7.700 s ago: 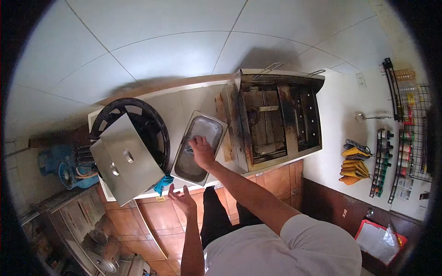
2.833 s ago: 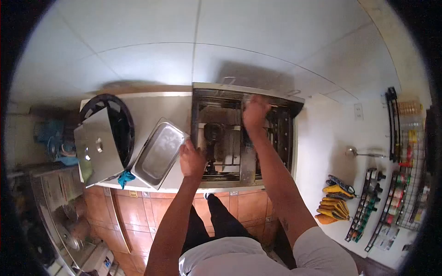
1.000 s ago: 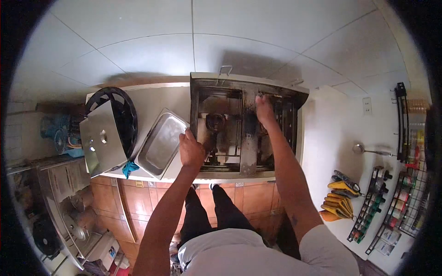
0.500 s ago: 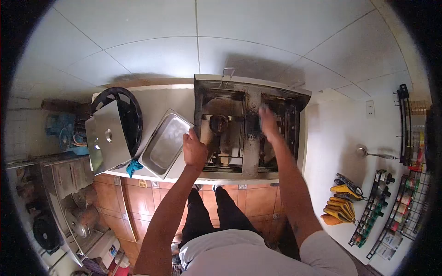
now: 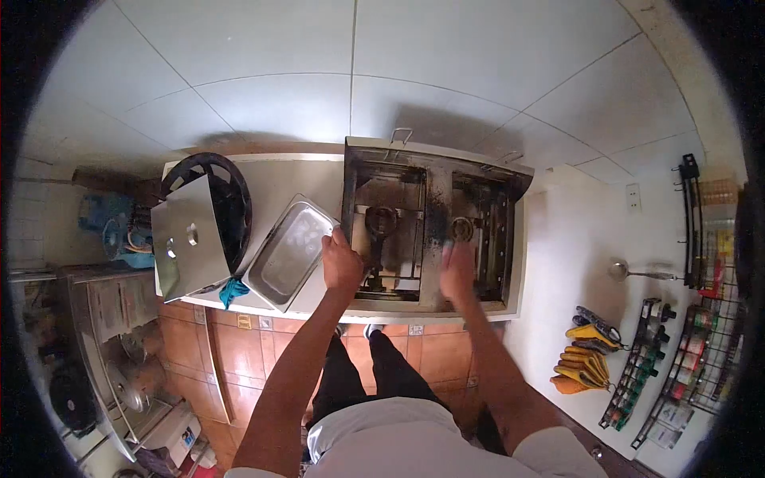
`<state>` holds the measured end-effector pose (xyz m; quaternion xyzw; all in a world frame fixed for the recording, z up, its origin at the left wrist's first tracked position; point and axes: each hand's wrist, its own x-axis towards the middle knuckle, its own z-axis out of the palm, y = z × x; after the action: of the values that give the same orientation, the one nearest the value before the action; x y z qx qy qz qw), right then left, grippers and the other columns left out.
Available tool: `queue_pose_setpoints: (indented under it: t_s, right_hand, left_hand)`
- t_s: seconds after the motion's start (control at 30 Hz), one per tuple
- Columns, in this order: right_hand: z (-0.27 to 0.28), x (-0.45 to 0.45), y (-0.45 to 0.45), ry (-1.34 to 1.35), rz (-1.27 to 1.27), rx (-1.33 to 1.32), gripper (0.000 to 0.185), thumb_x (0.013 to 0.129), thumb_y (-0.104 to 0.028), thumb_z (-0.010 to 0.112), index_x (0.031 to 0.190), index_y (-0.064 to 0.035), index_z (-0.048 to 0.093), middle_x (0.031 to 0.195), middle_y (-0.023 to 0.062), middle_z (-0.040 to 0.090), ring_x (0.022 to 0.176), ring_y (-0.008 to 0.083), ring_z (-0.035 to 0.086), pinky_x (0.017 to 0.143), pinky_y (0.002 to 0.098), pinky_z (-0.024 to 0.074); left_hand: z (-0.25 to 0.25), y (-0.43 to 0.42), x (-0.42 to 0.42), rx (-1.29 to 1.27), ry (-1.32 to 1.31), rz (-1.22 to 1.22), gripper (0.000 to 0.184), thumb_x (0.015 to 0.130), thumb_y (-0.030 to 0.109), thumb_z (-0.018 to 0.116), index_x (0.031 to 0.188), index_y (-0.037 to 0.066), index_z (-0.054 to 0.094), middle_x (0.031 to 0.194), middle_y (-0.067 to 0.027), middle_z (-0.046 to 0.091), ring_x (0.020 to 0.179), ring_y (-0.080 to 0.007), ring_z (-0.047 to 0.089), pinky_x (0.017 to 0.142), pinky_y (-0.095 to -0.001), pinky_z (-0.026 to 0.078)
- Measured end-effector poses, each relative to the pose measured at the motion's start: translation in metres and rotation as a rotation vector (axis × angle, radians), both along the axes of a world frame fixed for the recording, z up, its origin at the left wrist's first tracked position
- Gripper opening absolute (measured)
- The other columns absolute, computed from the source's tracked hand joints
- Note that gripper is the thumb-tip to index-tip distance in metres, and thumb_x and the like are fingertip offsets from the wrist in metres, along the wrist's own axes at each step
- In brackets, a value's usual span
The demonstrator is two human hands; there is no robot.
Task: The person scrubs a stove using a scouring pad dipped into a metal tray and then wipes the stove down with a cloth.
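My left hand [image 5: 343, 267] is closed on the right edge of a shallow rectangular metal pan [image 5: 280, 259], which lies tilted across the white counter beside the stove. Over the middle strip of the soot-stained stove [image 5: 435, 275], my right hand [image 5: 457, 271] is blurred by motion. Its fingers look curled in, and something small and pale shows at their tips, too smeared to name. The grates are off, so a left burner [image 5: 382, 221] and a right burner [image 5: 462, 229] lie exposed, with black grime around them.
Left of the pan, a flat metal lid [image 5: 190, 239] leans on a black round grate [image 5: 242, 191]. A teal cloth [image 5: 233, 292] hangs at the counter's front edge. Yellow gloves [image 5: 586, 362], a ladle [image 5: 641, 271] and spice racks [image 5: 637, 362] hang on the right wall.
My right hand has moved down the stove's middle strip, toward my body. My left hand stays at the pan's edge. The whole view has shifted slightly.
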<state>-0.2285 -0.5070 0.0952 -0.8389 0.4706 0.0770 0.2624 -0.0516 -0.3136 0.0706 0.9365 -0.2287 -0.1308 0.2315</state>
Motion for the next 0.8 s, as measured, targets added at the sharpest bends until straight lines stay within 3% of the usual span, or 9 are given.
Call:
queue_pose_setpoints:
  t_s: [0.03, 0.13, 0.17, 0.27, 0.47, 0.5, 0.67, 0.73, 0.8]
  right_hand:
    - [0.018, -0.008, 0.016, 0.12, 0.077, -0.041, 0.048, 0.101, -0.028, 0.049, 0.136, 0.0039, 0.045, 0.128, 0.0306, 0.051, 0.127, 0.0465, 0.045, 0.11, 0.0547, 0.0316]
    - [0.052, -0.02, 0.047, -0.276, 0.071, -0.379, 0.044, 0.093, -0.017, 0.06, 0.131, 0.0004, 0.048, 0.122, 0.0247, 0.052, 0.122, 0.0449, 0.044, 0.104, 0.058, 0.0319]
    - [0.037, -0.023, 0.05, -0.347, 0.208, -0.495, 0.038, 0.09, -0.016, 0.064, 0.123, 0.0004, 0.052, 0.122, 0.0211, 0.049, 0.117, 0.0433, 0.044, 0.098, 0.0583, 0.0323]
    - [0.026, 0.005, 0.038, -0.254, 0.527, -0.476, 0.032, 0.092, -0.013, 0.062, 0.119, 0.0005, 0.053, 0.119, 0.0221, 0.048, 0.113, 0.0415, 0.045, 0.094, 0.056, 0.0335]
    - [0.004, 0.121, -0.065, -0.269, 0.45, -0.549, 0.028, 0.089, -0.005, 0.058, 0.116, 0.0026, 0.053, 0.116, 0.0242, 0.048, 0.111, 0.0413, 0.046, 0.091, 0.0563, 0.0348]
    - [0.007, 0.125, -0.064, -0.259, 0.445, -0.559, 0.029, 0.088, -0.005, 0.058, 0.115, 0.0028, 0.053, 0.115, 0.024, 0.049, 0.11, 0.0416, 0.046, 0.09, 0.0562, 0.0351]
    - [0.01, 0.0, 0.059, -0.236, 0.556, -0.392, 0.025, 0.087, -0.004, 0.057, 0.111, 0.0016, 0.056, 0.118, 0.0251, 0.05, 0.114, 0.0468, 0.046, 0.095, 0.0624, 0.0332]
    - [0.014, 0.003, 0.058, -0.259, 0.548, -0.294, 0.024, 0.087, -0.006, 0.057, 0.11, 0.0014, 0.057, 0.122, 0.0263, 0.05, 0.117, 0.0486, 0.045, 0.096, 0.0638, 0.0323]
    - [0.002, 0.067, 0.006, -0.169, 0.495, -0.478, 0.025, 0.086, -0.011, 0.063, 0.108, -0.001, 0.056, 0.121, 0.0246, 0.048, 0.119, 0.0469, 0.043, 0.096, 0.0609, 0.0337]
  left_hand:
    - [0.016, -0.003, 0.0, -0.026, 0.055, 0.04, 0.051, 0.076, -0.002, 0.063, 0.123, -0.008, 0.042, 0.106, -0.0256, 0.053, 0.104, -0.0396, 0.053, 0.094, -0.0444, 0.047]
    - [0.008, -0.002, 0.004, 0.01, -0.016, -0.03, 0.052, 0.076, -0.001, 0.063, 0.124, -0.009, 0.043, 0.105, -0.0244, 0.055, 0.106, -0.0403, 0.052, 0.096, -0.0439, 0.046]
    - [-0.004, 0.001, 0.003, 0.046, -0.074, -0.089, 0.053, 0.076, -0.001, 0.063, 0.124, -0.009, 0.043, 0.104, -0.024, 0.055, 0.107, -0.0406, 0.051, 0.096, -0.0437, 0.046]
    - [0.016, -0.001, 0.001, 0.005, -0.033, -0.038, 0.052, 0.077, 0.001, 0.063, 0.124, -0.01, 0.043, 0.106, -0.0223, 0.056, 0.106, -0.0386, 0.051, 0.099, -0.0431, 0.044]
    - [0.018, -0.003, 0.003, 0.111, -0.013, -0.064, 0.052, 0.079, 0.002, 0.063, 0.125, -0.011, 0.044, 0.108, -0.0205, 0.056, 0.108, -0.0338, 0.051, 0.101, -0.0414, 0.041]
    - [0.009, -0.002, 0.003, 0.167, -0.092, -0.138, 0.051, 0.079, -0.001, 0.06, 0.127, -0.011, 0.044, 0.111, -0.0222, 0.055, 0.106, -0.035, 0.052, 0.099, -0.0411, 0.043]
    - [0.021, -0.003, -0.002, -0.003, 0.153, 0.075, 0.052, 0.08, -0.004, 0.056, 0.13, -0.012, 0.042, 0.119, -0.0234, 0.053, 0.106, -0.0356, 0.052, 0.098, -0.0402, 0.044]
    - [0.011, -0.004, 0.004, 0.021, 0.132, 0.067, 0.052, 0.081, -0.004, 0.056, 0.131, -0.011, 0.042, 0.121, -0.0231, 0.052, 0.106, -0.0354, 0.052, 0.099, -0.0397, 0.043]
    - [-0.007, 0.0, -0.001, 0.098, 0.011, -0.031, 0.053, 0.081, -0.004, 0.056, 0.132, -0.01, 0.042, 0.123, -0.0224, 0.051, 0.107, -0.0351, 0.052, 0.1, -0.0386, 0.043]
